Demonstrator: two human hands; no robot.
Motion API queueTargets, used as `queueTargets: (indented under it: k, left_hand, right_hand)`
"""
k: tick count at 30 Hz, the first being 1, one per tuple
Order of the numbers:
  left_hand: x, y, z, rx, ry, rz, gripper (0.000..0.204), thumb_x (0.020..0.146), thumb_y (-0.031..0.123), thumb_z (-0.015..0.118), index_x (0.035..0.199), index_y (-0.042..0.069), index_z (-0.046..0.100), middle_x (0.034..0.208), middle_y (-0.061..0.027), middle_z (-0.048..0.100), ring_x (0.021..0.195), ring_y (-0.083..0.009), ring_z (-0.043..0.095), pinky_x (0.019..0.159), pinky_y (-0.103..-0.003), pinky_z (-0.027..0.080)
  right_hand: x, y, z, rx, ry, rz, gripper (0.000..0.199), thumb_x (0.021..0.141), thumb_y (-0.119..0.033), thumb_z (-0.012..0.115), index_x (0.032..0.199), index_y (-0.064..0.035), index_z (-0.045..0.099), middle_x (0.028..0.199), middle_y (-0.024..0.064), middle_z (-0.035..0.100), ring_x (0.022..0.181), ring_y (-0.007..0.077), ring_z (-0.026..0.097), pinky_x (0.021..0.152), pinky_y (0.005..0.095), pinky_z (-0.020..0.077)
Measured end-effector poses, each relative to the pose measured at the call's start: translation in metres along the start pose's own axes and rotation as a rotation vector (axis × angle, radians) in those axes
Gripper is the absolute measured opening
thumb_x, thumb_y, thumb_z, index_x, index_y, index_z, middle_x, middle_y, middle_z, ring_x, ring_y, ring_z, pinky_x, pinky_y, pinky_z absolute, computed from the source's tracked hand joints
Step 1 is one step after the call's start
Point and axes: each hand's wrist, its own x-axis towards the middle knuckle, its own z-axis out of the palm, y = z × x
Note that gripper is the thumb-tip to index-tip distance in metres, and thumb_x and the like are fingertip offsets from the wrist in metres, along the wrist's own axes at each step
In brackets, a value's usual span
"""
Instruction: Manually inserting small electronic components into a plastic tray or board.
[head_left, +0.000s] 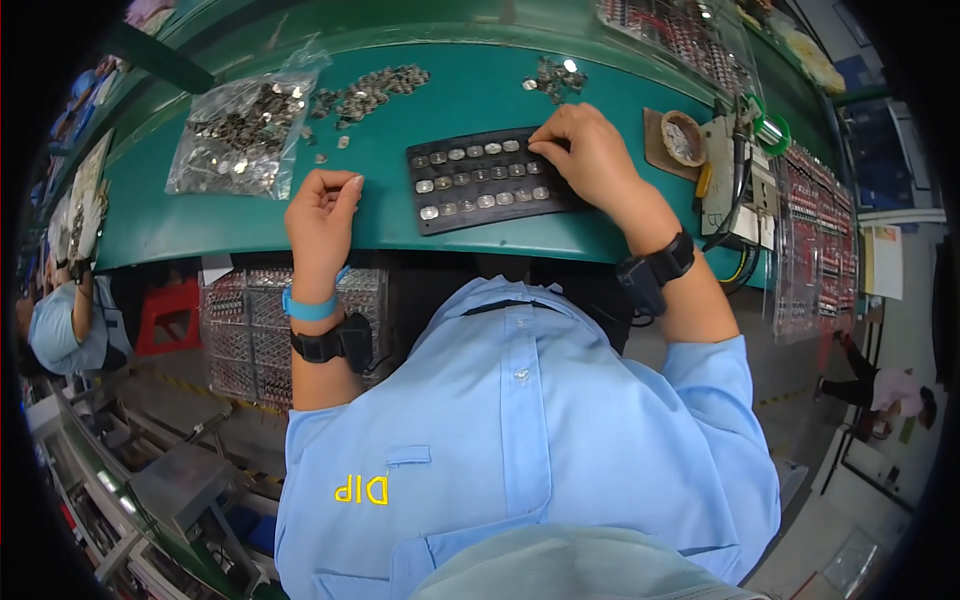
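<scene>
On the green bench top lies a black tray (pixel 510 213) with three rows of small, shiny metal pieces set in it. My right hand (pixel 592 152) is over the tray's far right corner, thumb and forefinger pinched at the end of the back row; whatever is between the fingertips is hidden. To the left of the tray, my left hand (pixel 322 212) rests near the bench's front edge, its fingers curled and its thumb pressed to the forefinger. Any small piece in that pinch is too small to make out. Loose metal pieces (pixel 375 92) lie heaped beyond the tray.
A clear plastic bag (pixel 240 140) of metal pieces lies at the left. Another small pile (pixel 556 78) sits at the back. On the right stand a round bowl (pixel 682 138), a boxy device with cables (pixel 738 185) and a green wire spool (pixel 772 132). Stacked clear trays (pixel 815 240) stand beyond.
</scene>
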Motion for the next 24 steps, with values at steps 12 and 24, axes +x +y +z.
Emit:
queueTargets:
  k: [12,24]
  left_hand:
    - [-0.024,0.053,0.040,-0.368,-0.344,-0.254,0.016,0.097,0.011,0.064,0.109,0.002,0.068,0.086,-0.0013,0.067,0.069,-0.0027,0.055,0.058,-0.018,0.043]
    - [-0.035,0.037,0.029,-0.673,-0.521,-0.390,0.015,0.097,0.011,0.064,0.110,0.003,0.065,0.087,-0.0002,0.063,0.071,-0.0065,0.055,0.062,-0.018,0.044]
  right_hand:
    - [-0.019,0.009,0.003,-0.064,0.096,-0.184,0.010,0.080,-0.012,0.074,0.090,-0.0095,0.075,0.088,0.0023,0.062,0.085,0.0237,0.059,0.075,0.0366,0.0483]
    - [0.038,-0.055,0.011,-0.242,-0.096,-0.150,0.019,0.083,-0.020,0.071,0.099,-0.0112,0.076,0.106,0.0081,0.068,0.102,0.0297,0.062,0.084,0.0409,0.0498]
